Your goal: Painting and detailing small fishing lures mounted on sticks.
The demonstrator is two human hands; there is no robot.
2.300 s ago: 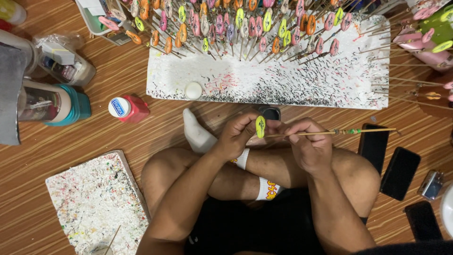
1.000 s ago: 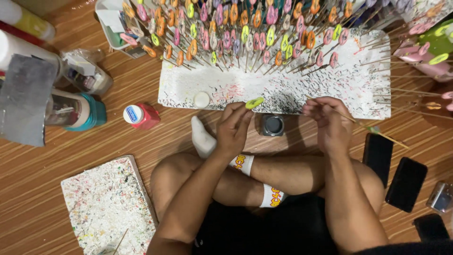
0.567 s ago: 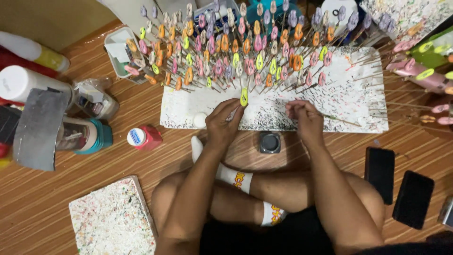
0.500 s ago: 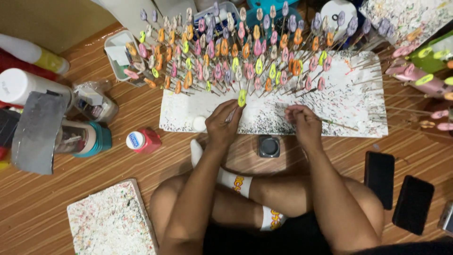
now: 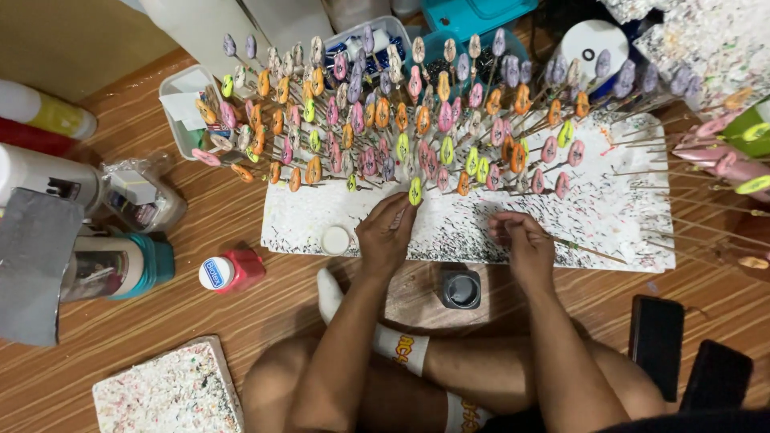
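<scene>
I sit cross-legged on the floor before a white foam board (image 5: 626,216) speckled with paint. Many thin sticks topped with painted lip-shaped pieces (image 5: 377,128) in orange, pink, purple and yellow-green stand stuck in its far half. My left hand (image 5: 387,232) pinches a stick topped with a yellow-green lip piece (image 5: 415,191), held upright at the board's middle. My right hand (image 5: 521,244) grips a bare thin stick (image 5: 589,251) that lies slanted over the board's near edge.
A small dark paint jar (image 5: 460,289) stands open between my hands. A red bottle (image 5: 224,271), a teal container (image 5: 128,269), a white cap (image 5: 335,239), a second speckled board (image 5: 164,393), two dark phones (image 5: 682,353) and more painted sticks (image 5: 722,152) surround me.
My left hand has carried the yellow-green lip stick from my lap forward to the board. My right hand moved forward too, keeping its bare stick. The view tilted up toward the board.
</scene>
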